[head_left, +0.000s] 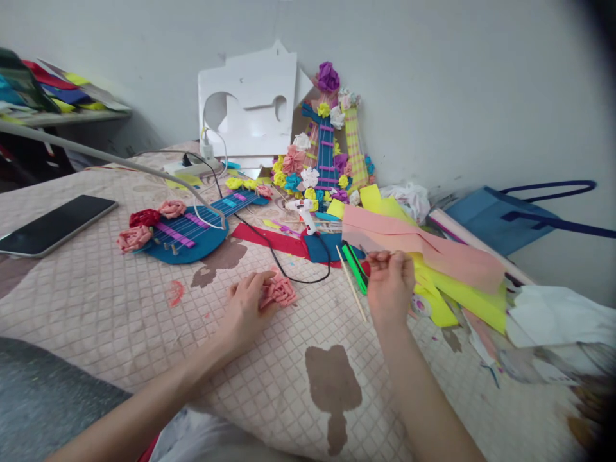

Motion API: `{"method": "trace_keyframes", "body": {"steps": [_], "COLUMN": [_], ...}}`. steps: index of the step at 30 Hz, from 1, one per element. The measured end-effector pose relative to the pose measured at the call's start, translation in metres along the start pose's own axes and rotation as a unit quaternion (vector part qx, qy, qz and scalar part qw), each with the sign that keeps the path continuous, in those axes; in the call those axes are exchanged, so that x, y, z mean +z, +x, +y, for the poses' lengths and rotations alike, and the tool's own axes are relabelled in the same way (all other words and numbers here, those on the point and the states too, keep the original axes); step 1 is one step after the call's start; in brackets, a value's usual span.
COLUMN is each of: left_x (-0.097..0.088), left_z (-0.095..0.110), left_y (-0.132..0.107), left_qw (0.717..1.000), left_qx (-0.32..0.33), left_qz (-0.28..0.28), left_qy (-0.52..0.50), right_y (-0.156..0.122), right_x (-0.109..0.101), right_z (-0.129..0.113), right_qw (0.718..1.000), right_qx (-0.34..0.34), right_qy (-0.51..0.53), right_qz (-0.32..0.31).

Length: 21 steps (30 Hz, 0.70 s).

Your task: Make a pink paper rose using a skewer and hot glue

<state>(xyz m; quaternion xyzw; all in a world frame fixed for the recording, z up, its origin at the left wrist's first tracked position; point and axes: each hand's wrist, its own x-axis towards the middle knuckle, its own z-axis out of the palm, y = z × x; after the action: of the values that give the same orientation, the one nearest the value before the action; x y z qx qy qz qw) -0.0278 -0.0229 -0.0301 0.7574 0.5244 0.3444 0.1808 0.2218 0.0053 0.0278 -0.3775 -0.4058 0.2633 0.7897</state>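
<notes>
My left hand [251, 300] rests on the table with its fingers curled round the side of a pink crepe-paper flower [282, 290]. Above the right part of the table, my right hand [391, 277] is closed in a pinch; a thin bit shows at its fingertips, too small to name. Just left of that hand lie a green utility knife [355, 266] and a thin wooden stick [353, 287]. A white glue gun [304, 212] stands beyond, its black cord looping between my hands. To the left lies a blue paper guitar [192, 237] with red and pink paper flowers.
Pink crepe paper [423, 247] and yellow paper [443, 301] lie at the right, near a blue bag [505, 218]. Flower-covered paper guitars [327, 147] and cut white board [248, 102] lean against the wall. A phone [58, 221] and a power strip [192, 168] are at the left.
</notes>
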Motion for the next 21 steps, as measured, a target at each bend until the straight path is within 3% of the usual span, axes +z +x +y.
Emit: {"method": "trace_keyframes", "body": {"steps": [2,4,8,11,15,17,21], "left_x": [0.000,0.001,0.001,0.001,0.001,0.002,0.003], "left_z": [0.000,-0.001,-0.002,-0.002,-0.001,-0.001,-0.001], "left_y": [0.000,0.000,-0.001,-0.001,-0.001,-0.001,0.000], "left_qw": [1.000,1.000,1.000,1.000,1.000,1.000,1.000], "left_qx": [0.001,0.002,0.001,0.003,0.004,0.004,0.003], "left_qz": [-0.001,0.000,0.005,0.005,0.006,0.007,0.007], "left_qy": [0.000,0.000,0.002,0.002,0.000,0.000,0.000], "right_y": [0.005,0.003,-0.012,-0.021,-0.028,-0.032,-0.038], "right_x": [-0.005,-0.005,0.002,0.009,0.016,0.019,0.026], "right_z": [-0.001,0.003,0.012,0.014,0.017,0.020,0.025], "right_qw": [0.999,0.997,0.964,0.910,0.791,0.752,0.700], "right_qx": [-0.034,-0.032,0.029,0.035,-0.031,-0.056,-0.104], "right_qy": [-0.022,-0.063,-0.205,-0.281,-0.392,-0.425,-0.490], "right_qz": [0.021,0.000,-0.169,-0.302,-0.468,-0.501,-0.509]}}
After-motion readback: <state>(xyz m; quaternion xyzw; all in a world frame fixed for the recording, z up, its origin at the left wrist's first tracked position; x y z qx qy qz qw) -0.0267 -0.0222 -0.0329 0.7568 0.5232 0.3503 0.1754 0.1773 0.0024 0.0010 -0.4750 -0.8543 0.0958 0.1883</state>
